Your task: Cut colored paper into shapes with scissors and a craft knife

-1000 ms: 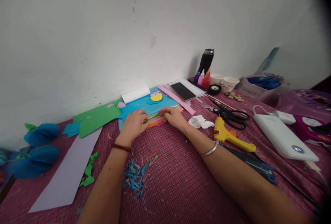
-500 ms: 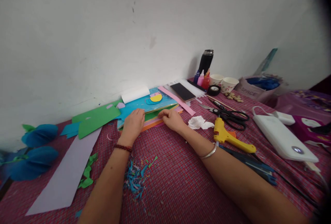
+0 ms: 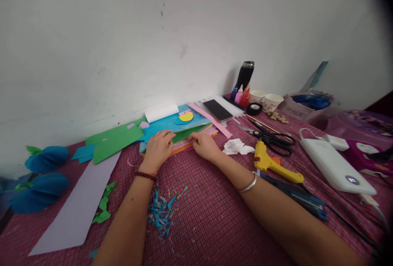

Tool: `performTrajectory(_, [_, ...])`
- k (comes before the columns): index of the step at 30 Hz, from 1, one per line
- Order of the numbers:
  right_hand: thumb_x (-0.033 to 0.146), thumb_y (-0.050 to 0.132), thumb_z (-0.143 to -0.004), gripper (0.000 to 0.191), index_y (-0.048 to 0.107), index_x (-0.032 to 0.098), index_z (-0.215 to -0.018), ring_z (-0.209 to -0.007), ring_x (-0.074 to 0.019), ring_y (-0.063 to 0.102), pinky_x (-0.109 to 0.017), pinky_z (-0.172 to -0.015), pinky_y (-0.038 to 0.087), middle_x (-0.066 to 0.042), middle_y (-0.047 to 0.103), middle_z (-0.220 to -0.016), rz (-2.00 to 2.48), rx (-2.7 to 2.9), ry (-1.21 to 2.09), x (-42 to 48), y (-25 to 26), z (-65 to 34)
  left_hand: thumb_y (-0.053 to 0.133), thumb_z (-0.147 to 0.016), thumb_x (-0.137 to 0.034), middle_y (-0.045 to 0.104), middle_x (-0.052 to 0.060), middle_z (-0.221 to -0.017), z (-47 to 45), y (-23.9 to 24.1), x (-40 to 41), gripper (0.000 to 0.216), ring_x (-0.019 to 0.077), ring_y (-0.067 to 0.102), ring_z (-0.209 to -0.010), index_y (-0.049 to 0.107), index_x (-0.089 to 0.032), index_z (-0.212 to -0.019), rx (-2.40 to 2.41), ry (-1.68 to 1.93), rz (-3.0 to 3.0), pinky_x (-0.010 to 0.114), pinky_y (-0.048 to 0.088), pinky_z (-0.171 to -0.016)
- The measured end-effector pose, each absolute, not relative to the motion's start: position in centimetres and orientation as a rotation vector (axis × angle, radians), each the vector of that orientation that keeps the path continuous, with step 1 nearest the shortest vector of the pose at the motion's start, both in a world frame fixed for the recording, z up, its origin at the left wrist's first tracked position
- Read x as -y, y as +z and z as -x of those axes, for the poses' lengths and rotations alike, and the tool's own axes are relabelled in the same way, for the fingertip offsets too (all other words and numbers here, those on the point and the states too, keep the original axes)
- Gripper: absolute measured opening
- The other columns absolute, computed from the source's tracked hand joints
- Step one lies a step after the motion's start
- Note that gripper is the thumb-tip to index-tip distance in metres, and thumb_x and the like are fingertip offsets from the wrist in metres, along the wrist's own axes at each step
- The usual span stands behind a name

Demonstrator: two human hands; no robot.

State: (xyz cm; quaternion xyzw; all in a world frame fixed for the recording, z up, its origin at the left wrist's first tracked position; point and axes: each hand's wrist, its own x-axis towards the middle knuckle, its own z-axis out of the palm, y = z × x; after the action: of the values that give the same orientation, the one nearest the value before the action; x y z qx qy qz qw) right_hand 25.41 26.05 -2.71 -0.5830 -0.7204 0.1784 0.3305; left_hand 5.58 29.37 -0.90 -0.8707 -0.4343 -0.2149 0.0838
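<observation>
A stack of coloured paper (image 3: pixel 184 147), with green, orange and pink sheets showing at its front edge, lies in a clear sleeve near the wall. My left hand (image 3: pixel 159 147) rests on the stack's left front part, fingers bent over its edge. At the front edge, my right hand (image 3: pixel 205 145) pinches some of the sheets between thumb and fingers; which sheets is hard to make out. The upper layers gape a little between the hands, with green visible inside. On top lie a yellow paper piece (image 3: pixel 186 116) and a white paper roll (image 3: pixel 161 112).
Left are green sheets (image 3: pixel 118 143), a long lilac sheet (image 3: pixel 73 212) and blue paper balls (image 3: pixel 46 159). Paper scraps (image 3: pixel 161 212) lie in front. Right are a phone (image 3: pixel 217 110), scissors (image 3: pixel 273 139), a yellow glue gun (image 3: pixel 273 163), a power bank (image 3: pixel 337 165) and paper cups (image 3: pixel 272 102).
The gap at the stack's front edge looks slightly wider. My right hand has shifted a little along the edge, and my left fingers have lifted and bent slightly.
</observation>
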Motion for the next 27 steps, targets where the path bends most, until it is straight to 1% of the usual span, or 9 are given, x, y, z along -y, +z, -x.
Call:
performTrajectory(3, [0.009, 0.047, -0.079, 0.030, 0.069, 0.023, -0.094, -0.089, -0.0196, 0.065, -0.028, -0.081, 0.047, -0.003, 0.073, -0.095, 1.537, 1.924, 0.442, -25.64, -2.59, -25.20, 0.045, -0.087, -0.019, 0.064, 0.008, -0.109, -5.85, -0.54, -29.12, 0.027, 0.0238, 0.057, -0.101, 0.064, -0.020, -0.107, 1.350, -0.643, 2.557, 0.036, 0.044, -0.088])
performTrajectory(5, [0.009, 0.048, -0.079, 0.030, 0.069, 0.023, -0.095, -0.089, -0.0194, 0.065, -0.028, -0.082, 0.046, -0.003, 0.073, -0.096, 1.544, 1.928, 0.431, -25.55, -2.64, -25.13, 0.045, -0.088, -0.019, 0.064, 0.008, -0.109, -5.99, -0.28, -28.94, 0.029, 0.0246, 0.057, -0.100, 0.062, -0.021, -0.111, 1.401, -0.632, 2.505, 0.037, 0.043, -0.087])
performTrajectory(8, [0.009, 0.047, -0.079, 0.032, 0.068, 0.023, -0.099, -0.092, -0.0193, 0.065, -0.028, -0.086, 0.047, -0.003, 0.072, -0.100, 1.563, 1.889, 0.411, -25.69, -2.78, -25.20, 0.049, -0.087, -0.024, 0.062, 0.009, -0.114, -6.12, 0.01, -28.74, 0.031, 0.0264, 0.055, -0.104, 0.058, -0.022, -0.116, 1.432, -0.639, 2.457, 0.042, 0.037, -0.094])
performTrajectory(11, [0.006, 0.044, -0.079, 0.040, 0.064, 0.022, -0.109, -0.100, -0.0189, 0.064, -0.030, -0.091, 0.046, -0.003, 0.069, -0.111, 1.568, 1.840, 0.385, -26.04, -2.94, -25.40, 0.056, -0.084, -0.031, 0.060, 0.010, -0.118, -6.19, 0.13, -28.70, 0.035, 0.0290, 0.052, -0.109, 0.056, -0.022, -0.118, 1.428, -0.638, 2.476, 0.049, 0.029, -0.101])
performTrajectory(15, [0.001, 0.042, -0.075, 0.052, 0.060, 0.018, -0.120, -0.121, -0.0160, 0.053, -0.028, -0.103, 0.039, -0.005, 0.056, -0.134, 1.525, 1.822, 0.365, -26.49, -3.22, -25.66, 0.059, -0.082, -0.034, 0.059, 0.010, -0.119, -6.18, 0.08, -28.80, 0.036, 0.0294, 0.053, -0.106, 0.056, -0.023, -0.116, 1.435, -0.608, 2.494, 0.049, 0.029, -0.101])
performTrajectory(18, [0.002, 0.043, -0.075, 0.053, 0.062, 0.019, -0.121, -0.125, -0.0170, 0.050, -0.031, -0.106, 0.037, -0.006, 0.048, -0.141, 1.493, 1.854, 0.364, -26.50, -3.40, -25.74, 0.060, -0.082, -0.033, 0.060, 0.009, -0.117, -6.16, -0.03, -28.85, 0.035, 0.0291, 0.053, -0.105, 0.056, -0.023, -0.115, 1.410, -0.579, 2.485, 0.048, 0.029, -0.101])
performTrajectory(22, [0.004, 0.045, -0.076, 0.048, 0.068, 0.024, -0.113, -0.128, -0.0211, 0.048, -0.035, -0.106, 0.039, -0.003, 0.042, -0.146, 1.466, 1.964, 0.367, -26.16, -3.37, -25.68, 0.055, -0.084, -0.026, 0.061, 0.008, -0.116, -6.12, -0.16, -28.92, 0.031, 0.0282, 0.054, -0.103, 0.057, -0.023, -0.115, 1.394, -0.542, 2.470, 0.046, 0.030, -0.100])
performTrajectory(25, [0.003, 0.046, -0.076, 0.047, 0.070, 0.025, -0.111, -0.126, -0.0242, 0.049, -0.037, -0.105, 0.041, -0.003, 0.043, -0.145, 1.460, 2.009, 0.363, -25.94, -3.25, -25.58, 0.048, -0.088, -0.021, 0.062, 0.008, -0.113, -6.09, -0.25, -28.97, 0.029, 0.0271, 0.055, -0.101, 0.057, -0.023, -0.115, 1.398, -0.525, 2.449, 0.044, 0.033, -0.096])
performTrajectory(27, [0.003, 0.046, -0.076, 0.047, 0.070, 0.025, -0.111, -0.125, -0.0243, 0.051, -0.037, -0.104, 0.042, -0.003, 0.046, -0.143, 1.456, 2.027, 0.357, -25.87, -3.20, -25.53, 0.043, -0.090, -0.019, 0.063, 0.008, -0.112, -6.07, -0.27, -28.98, 0.029, 0.0264, 0.055, -0.100, 0.058, -0.023, -0.114, 1.399, -0.513, 2.437, 0.043, 0.034, -0.095])
